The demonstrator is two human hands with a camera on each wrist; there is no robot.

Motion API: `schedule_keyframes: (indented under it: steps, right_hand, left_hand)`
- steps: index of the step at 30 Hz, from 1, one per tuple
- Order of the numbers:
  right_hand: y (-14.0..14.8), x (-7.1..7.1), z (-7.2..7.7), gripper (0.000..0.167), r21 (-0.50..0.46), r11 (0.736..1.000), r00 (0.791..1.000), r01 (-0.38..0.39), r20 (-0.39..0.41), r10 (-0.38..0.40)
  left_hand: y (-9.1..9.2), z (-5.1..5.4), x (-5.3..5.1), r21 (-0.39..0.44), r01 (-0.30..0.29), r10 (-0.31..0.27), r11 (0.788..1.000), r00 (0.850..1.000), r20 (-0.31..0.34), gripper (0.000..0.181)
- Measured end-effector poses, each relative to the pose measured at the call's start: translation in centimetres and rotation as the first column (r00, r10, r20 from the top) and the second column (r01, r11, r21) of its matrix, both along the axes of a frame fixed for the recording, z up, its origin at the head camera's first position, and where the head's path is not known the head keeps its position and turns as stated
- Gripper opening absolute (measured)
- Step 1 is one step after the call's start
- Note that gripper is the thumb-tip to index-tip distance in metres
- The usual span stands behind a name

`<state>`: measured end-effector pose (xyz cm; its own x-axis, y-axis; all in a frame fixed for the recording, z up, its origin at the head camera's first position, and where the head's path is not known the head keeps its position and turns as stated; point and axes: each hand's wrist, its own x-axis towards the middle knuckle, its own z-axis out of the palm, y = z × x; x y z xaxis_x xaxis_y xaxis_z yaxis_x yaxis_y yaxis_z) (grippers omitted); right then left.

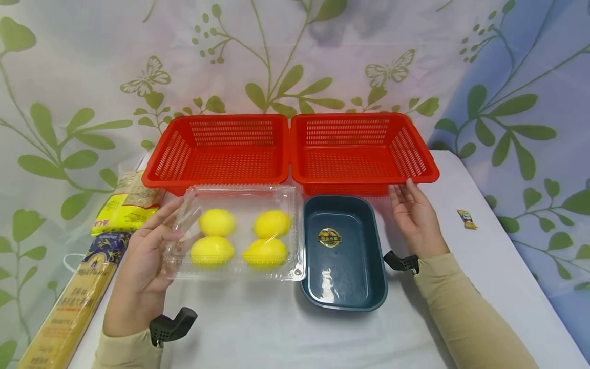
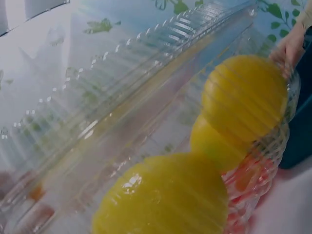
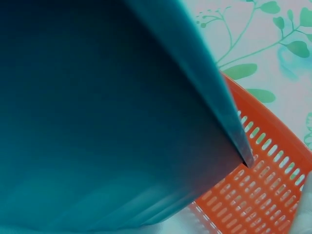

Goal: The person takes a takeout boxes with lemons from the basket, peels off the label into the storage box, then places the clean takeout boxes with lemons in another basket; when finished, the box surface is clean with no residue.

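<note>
My left hand (image 1: 144, 259) grips the left side of a clear plastic box (image 1: 239, 198), thumb on the near face and fingers at its edge. Several yellow lemons (image 1: 216, 223) lie inside the box, which is held above the table; the left wrist view shows lemons (image 2: 163, 195) close up through the ribbed plastic. My right hand (image 1: 417, 220) holds nothing, its fingers extended and slightly bent. Their tips are at the front rim of the right red basket (image 1: 364, 180); whether they touch it I cannot tell. Left of this hand sits a dark teal tray (image 1: 350, 277) with a gold label.
The left red basket (image 1: 216, 182) stands beside the right one at the back. On the left lie a yellow-and-clear food bag (image 1: 131, 202) and a long pasta packet (image 1: 76, 302). A small wrapped snack (image 1: 467, 219) lies at the far right of the white table (image 1: 239, 328).
</note>
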<state>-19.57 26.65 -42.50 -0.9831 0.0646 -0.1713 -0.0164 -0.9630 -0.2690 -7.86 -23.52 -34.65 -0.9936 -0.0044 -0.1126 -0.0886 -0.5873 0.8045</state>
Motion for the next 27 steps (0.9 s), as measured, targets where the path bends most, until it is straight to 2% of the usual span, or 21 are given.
schedule_keyframes:
  steps: [4, 5, 9, 14, 17, 19, 24, 27]
  right_hand:
    - [0.0, -0.1, 0.0, 0.041, 0.017, 1.0, 1.0, 0.001, -0.006, -0.001]
    - [0.0, -0.1, 0.1, 0.041, 0.013, 1.0, 1.0, 0.0, -0.008, 0.0]
    - [0.1, 0.0, 0.1, 0.044, 0.017, 1.0, 1.0, 0.0, -0.01, 0.0]
    - [0.2, -0.1, 0.1, 0.05, 0.034, 0.999, 1.0, 0.004, -0.012, -0.004]
    - [0.2, -0.1, 0.0, 0.046, 0.026, 1.0, 1.0, 0.001, -0.011, 0.0]
    - [0.2, 0.0, 0.0, 0.044, 0.018, 1.0, 1.0, -0.002, -0.001, 0.002]
    - [0.0, 0.1, -0.1, 0.047, 0.034, 0.999, 1.0, -0.005, 0.014, 0.004]
    - [-0.1, 0.0, 0.0, 0.048, 0.052, 0.999, 1.0, -0.001, 0.006, 0.001]
  left_hand:
    - [0.7, 1.8, -0.9, 0.019, -0.02, 0.02, 1.0, 1.0, -0.01, 0.056]
    - [1.0, 2.3, -1.1, 0.016, -0.032, 0.032, 0.999, 0.999, 0.005, 0.055]
    - [2.1, 3.9, -2.5, 0.019, -0.071, 0.07, 0.997, 0.997, 0.011, 0.052]
    - [4.2, 5.3, -5.6, -0.058, -0.074, 0.073, 0.996, 0.997, -0.029, 0.047]
    - [5.4, 6.0, -7.5, -0.146, -0.064, 0.063, 0.987, 0.998, -0.015, 0.046]
    - [6.0, 6.5, -8.6, -0.173, -0.064, 0.064, 0.983, 0.998, -0.009, 0.045]
    - [7.2, 7.6, -11.5, -0.146, -0.105, 0.097, 0.984, 0.993, -0.06, 0.041]
    - [7.8, 7.7, -13.0, -0.12, -0.126, 0.116, 0.985, 0.989, -0.089, 0.041]
